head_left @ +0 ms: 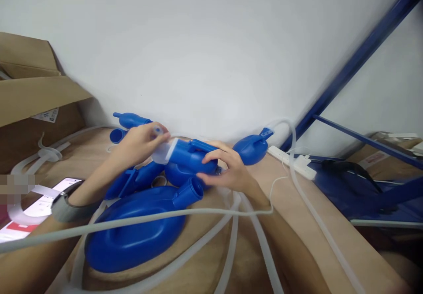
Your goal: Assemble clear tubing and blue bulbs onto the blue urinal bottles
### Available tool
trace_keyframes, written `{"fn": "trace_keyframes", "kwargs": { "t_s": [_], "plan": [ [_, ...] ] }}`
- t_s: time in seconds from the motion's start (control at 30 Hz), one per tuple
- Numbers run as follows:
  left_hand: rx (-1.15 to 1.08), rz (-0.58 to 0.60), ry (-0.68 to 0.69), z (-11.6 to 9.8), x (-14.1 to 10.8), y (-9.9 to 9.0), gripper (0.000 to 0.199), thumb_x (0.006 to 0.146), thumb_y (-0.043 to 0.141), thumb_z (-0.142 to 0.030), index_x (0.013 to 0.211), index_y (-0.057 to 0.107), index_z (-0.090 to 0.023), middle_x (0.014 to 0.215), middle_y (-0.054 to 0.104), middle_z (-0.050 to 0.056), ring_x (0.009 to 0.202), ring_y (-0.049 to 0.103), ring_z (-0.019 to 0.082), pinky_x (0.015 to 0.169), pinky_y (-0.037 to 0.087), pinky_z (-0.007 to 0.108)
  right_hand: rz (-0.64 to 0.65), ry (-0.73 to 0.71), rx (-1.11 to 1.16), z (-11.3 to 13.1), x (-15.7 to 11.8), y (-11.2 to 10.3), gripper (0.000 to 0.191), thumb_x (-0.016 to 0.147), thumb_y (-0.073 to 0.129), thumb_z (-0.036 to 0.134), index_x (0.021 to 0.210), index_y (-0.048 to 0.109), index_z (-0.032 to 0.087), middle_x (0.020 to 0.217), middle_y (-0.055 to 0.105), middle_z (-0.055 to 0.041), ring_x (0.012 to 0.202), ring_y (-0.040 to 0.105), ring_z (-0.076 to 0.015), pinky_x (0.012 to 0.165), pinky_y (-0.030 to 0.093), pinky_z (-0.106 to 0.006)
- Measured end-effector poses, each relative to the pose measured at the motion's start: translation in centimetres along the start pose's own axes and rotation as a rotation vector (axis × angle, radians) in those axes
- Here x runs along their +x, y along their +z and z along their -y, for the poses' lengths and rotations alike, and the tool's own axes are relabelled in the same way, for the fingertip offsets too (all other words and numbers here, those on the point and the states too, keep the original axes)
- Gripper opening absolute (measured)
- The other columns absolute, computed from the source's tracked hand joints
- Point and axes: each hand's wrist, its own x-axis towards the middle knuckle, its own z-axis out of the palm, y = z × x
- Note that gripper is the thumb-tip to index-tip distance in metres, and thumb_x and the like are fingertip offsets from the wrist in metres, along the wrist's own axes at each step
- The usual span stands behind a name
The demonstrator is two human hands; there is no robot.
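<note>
Blue bottle (190,153) lay tilted at the centre of the frame, its white-ringed mouth towards the left, with a translucent cap (161,154) at that mouth; the right hand (229,166) was wrapped part-way round the bottle's rounded end, thumb below and fingers above, bent in a firm hold; the left hand (143,139) had its fingers drawn nearly together at the top of the cap, seemingly pinching it, though blur hid the exact contact, and how fully the cap was seated could not be told; good work here, as I judged it, asked for the right hand to keep the bottle from rolling while the left kept the cap square to the white ring, with even pressure rather than a sideways push, since soft plastic might skew; just below the hands, left of centre, a larger blue bottle (135,236) lay with its open neck pointing right, near enough to be knocked; a pale cable (155,218) crossed the lower frame in front of it, and translucent tubes (261,241) spread at lower centre, so slack there needed keeping clear of the wrists; farther out, a power strip (294,164) sat at right and a cardboard box (33,95) at upper left.
</note>
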Motion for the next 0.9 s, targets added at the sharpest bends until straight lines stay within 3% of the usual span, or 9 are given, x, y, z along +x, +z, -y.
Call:
{"fn": "trace_keyframes", "kwargs": {
  "t_s": [0.07,0.13,0.27,0.37,0.53,0.63,0.7,0.83,0.9],
  "plan": [
    [0.002,0.096,0.015,0.7,-0.3,-0.9,0.07,0.074,0.075,-0.073,0.123,0.071,-0.022,0.117,0.079,0.011,0.104,0.074,0.035,0.091,0.06,0.045,0.063,0.061,0.019,-0.6,-0.3,-0.1,0.023,0.086,0.086,0.029,0.105,0.071,0.027,0.129,0.077,-0.0078,0.12,0.074,-0.0251,0.102,0.061,-0.039],
    [-0.075,0.188,0.069,0.8,-0.7,-1.5,0.066,0.075,0.078,-0.069,0.123,0.07,-0.025,0.126,0.077,0.01,0.11,0.073,0.032,0.094,0.06,0.042,0.093,0.094,0.025,-1.0,-0.5,0.1,0.023,0.087,0.085,0.031,0.105,0.072,0.028,0.123,0.079,-0.007,0.12,0.074,-0.0255,0.102,0.06,-0.04],
    [-0.116,0.387,0.164,-0.7,-1.6,-1.5,0.045,0.091,0.068,-0.064,0.08,0.068,-0.021,0.078,0.073,0.001,0.074,0.067,0.018,0.068,0.053,0.027,0.085,0.055,0.008,-1.1,-0.5,0.7,0.024,0.088,0.086,0.035,0.106,0.071,0.028,0.13,0.078,-0.0099,0.12,0.075,-0.0267,0.102,0.06,-0.042],
    [-0.11,0.363,0.225,-1.3,-2.1,-0.9,0.051,0.095,0.065,-0.06,0.065,0.057,-0.02,0.06,0.059,-0.002,0.06,0.053,0.012,0.057,0.04,0.024,0.091,0.015,0.023,-1.3,-0.6,0.9,0.025,0.088,0.087,0.034,0.106,0.071,0.027,0.135,0.076,-0.0116,0.12,0.075,-0.0276,0.099,0.061,-0.042],
    [-0.298,0.484,0.139,-0.3,-2.2,-0.1,0.047,0.093,0.07,-0.057,0.067,0.056,-0.02,0.064,0.058,-0.002,0.06,0.051,0.012,0.055,0.039,0.024,0.11,0.062,0.115,-2.2,-1.4,0.6,0.031,0.083,0.09,0.04,0.105,0.071,0.029,0.12,0.08,-0.0087,0.11,0.077,-0.0269,0.09,0.064,-0.039],
    [-0.472,0.411,0.093,0.7,-1.9,-0.6,0.053,0.098,0.061,-0.063,0.067,0.051,-0.021,0.064,0.054,0.0,0.059,0.047,0.013,0.055,0.04,0.026,0.074,0.089,0.136,-2.6,-1.6,-0.2,0.027,0.084,0.089,0.038,0.101,0.07,0.029,0.112,0.079,-0.008,0.11,0.076,-0.0269,0.09,0.063,-0.04],
    [-0.407,0.379,0.075,1.3,-1.6,-1.2,0.054,0.099,0.059,-0.064,0.067,0.051,-0.021,0.064,0.053,0.0,0.058,0.045,0.013,0.054,0.038,0.026,0.069,0.127,0.121,-2.6,-1.5,-0.9,0.024,0.086,0.087,0.034,0.1,0.069,0.028,0.112,0.077,-0.0077,0.11,0.074,-0.0262,0.091,0.063,-0.041],
    [0.024,0.538,0.104,2.1,-1.0,-2.3,0.05,0.091,0.068,-0.065,0.068,0.067,-0.021,0.062,0.06,0.001,0.058,0.053,0.016,0.053,0.035,0.027,0.044,0.223,0.171,-2.8,-1.5,-1.6,0.029,0.085,0.089,0.031,0.104,0.068,0.028,0.124,0.07,-0.0089,0.116,0.071,-0.0258,0.091,0.062,-0.04],
    [0.128,0.503,0.127,2.2,-1.0,-2.3,0.051,0.089,0.067,-0.069,0.073,0.073,-0.021,0.068,0.069,0.004,0.063,0.061,0.02,0.057,0.04,0.029,0.017,0.266,0.236,-2.8,-1.7,-1.2,0.033,0.084,0.09,0.033,0.107,0.067,0.029,0.127,0.066,-0.0083,0.119,0.069,-0.0252,0.093,0.062,-0.039]
  ]
}}
